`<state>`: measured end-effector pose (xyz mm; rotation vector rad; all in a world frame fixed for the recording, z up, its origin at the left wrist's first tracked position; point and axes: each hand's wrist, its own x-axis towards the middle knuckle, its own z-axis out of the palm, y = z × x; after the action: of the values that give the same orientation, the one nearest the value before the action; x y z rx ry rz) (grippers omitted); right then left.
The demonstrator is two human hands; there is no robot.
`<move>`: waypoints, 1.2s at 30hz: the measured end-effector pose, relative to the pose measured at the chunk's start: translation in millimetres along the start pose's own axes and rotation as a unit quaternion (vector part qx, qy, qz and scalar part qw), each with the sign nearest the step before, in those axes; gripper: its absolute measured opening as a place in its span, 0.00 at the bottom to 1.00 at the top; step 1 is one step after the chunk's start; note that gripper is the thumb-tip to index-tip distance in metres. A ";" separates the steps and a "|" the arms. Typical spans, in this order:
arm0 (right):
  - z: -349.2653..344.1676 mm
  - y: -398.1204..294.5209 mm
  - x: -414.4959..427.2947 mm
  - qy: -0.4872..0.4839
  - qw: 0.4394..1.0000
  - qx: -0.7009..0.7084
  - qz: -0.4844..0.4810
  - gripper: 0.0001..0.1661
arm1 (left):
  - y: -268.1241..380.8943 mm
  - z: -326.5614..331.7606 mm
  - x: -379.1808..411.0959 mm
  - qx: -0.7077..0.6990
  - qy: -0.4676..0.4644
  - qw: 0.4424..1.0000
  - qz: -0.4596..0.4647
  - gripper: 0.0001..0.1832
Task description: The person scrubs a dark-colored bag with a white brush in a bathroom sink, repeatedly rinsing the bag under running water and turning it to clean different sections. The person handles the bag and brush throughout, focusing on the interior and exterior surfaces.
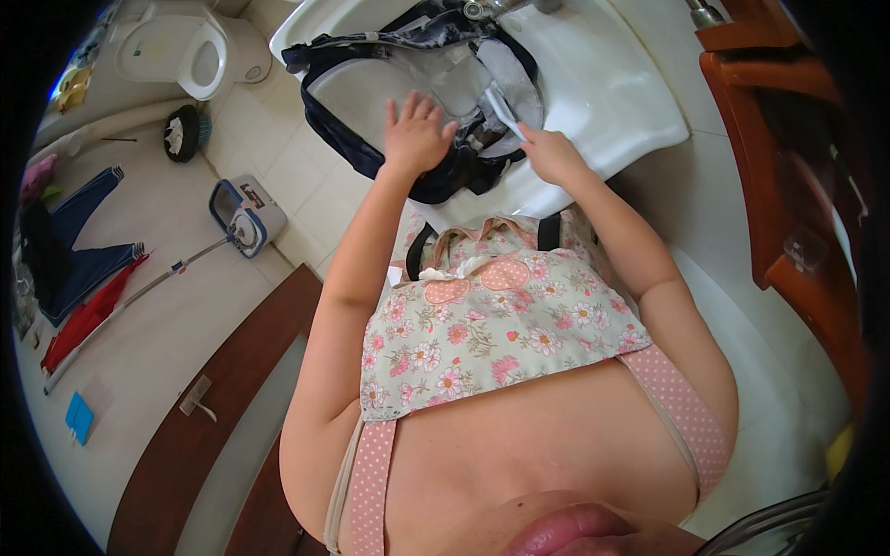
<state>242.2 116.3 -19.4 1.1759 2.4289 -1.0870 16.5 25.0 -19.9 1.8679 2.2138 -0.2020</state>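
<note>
A wet dark-blue backpack (368, 90) with a pale mesh panel lies over a white washbasin (605, 76), with whitish suds on its straps. My left hand (417, 132) is spread on or just above the pale mesh panel, its fingers apart and holding nothing. To its right, my right hand (551, 154) grips the handle of a pale plastic brush (502, 111). The brush's head end rests against the backpack, and its bristles are hidden. Dark straps and folded cloth bunch between my hands, near the basin's front edge.
A metal faucet (511, 5) stands at the basin's back. Right of the basin is a reddish-brown wooden frame (737, 160). To the left are a toilet (205, 62), a small bin (182, 135), a mop bucket (268, 215), hanging clothes (83, 236) and a wooden door (208, 361).
</note>
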 end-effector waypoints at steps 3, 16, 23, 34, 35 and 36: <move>-18.5 18.3 -34.6 0.068 0.991 0.106 0.053 0.24 | 38.6 -9.5 13.8 -0.118 -0.135 0.984 0.021 0.32; -17.0 33.5 -40.7 0.204 0.881 0.412 0.114 0.14 | 82.3 12.3 25.3 -0.162 -0.181 0.968 0.058 0.17; 4.8 21.3 -15.0 0.248 0.926 0.279 0.056 0.18 | -4.1 -45.9 -17.2 -0.773 0.057 0.570 -0.273 0.13; 32.8 -76.6 12.1 0.039 0.990 0.084 -0.108 0.22 | -57.4 -14.5 -61.3 -0.770 0.043 0.573 -0.277 0.09; 23.1 -73.1 23.6 0.013 0.994 0.086 -0.059 0.21 | -55.9 -13.9 -60.2 -0.767 0.048 0.580 -0.272 0.09; 26.9 -56.8 42.2 -0.003 0.996 0.090 -0.018 0.25 | -53.7 -14.2 -60.4 -0.765 0.053 0.584 -0.267 0.08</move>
<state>169.2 98.9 -29.1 1.1819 2.3977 -1.3413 -28.2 -38.1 7.5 0.2034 1.6261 1.3088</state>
